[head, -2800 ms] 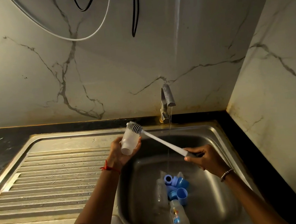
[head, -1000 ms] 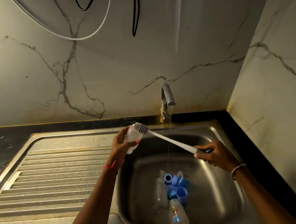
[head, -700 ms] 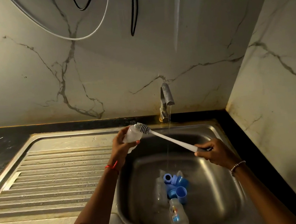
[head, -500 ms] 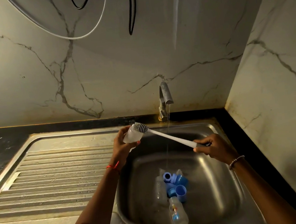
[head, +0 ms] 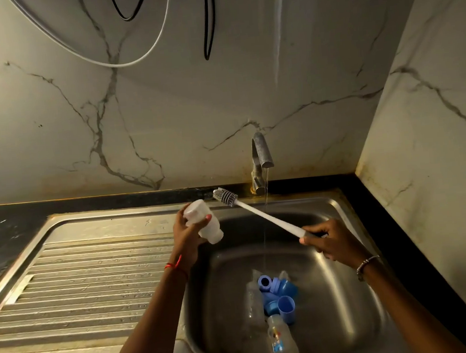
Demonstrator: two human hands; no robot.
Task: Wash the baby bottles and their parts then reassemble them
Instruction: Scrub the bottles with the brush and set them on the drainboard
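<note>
Over sink [head: 351,293]: left hand [head: 186,235] fingers clamped on bottle [head: 203,222]; right hand [head: 332,242] fingers clamped on brush [head: 258,215], bristles beside bottle, apart. Running tap [head: 261,156] behind; blue caps [head: 277,294], second bottle [head: 280,339] lie below.

Dim, warm yellowish light from above. Vertical glare streak on veined marble wall [head: 191,109]. Soft reflections in stainless steel sink basin [head: 335,280]. Corners fall dark. Wide-angle bending at edges. Focus mostly sharp.

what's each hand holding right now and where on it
The left hand grips a baby bottle around its body. The right hand grips the bottle brush at the end of its handle, with the bristle head outside the bottle.
</note>
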